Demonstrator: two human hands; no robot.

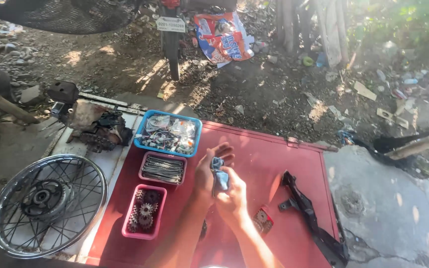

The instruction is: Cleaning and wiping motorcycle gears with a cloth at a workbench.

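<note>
My left hand (210,167) and my right hand (234,198) are together over a red metal panel (259,159), both gripping a small blue-grey rag (219,176). The left fingers are spread above the rag, and the right hand wraps it from below. Whether anything is inside the rag is hidden. A small reddish sprocket-like part (262,220) lies on the panel just right of my right wrist.
On the left of the panel are a pink tray of gears (143,212), a pink tray of spokes (163,168) and a blue tray of bagged small parts (168,133). A black bracket (308,213) lies right. A spoked wheel (45,203), an engine part (95,126) and a motorcycle's wheel (173,42) stand beyond.
</note>
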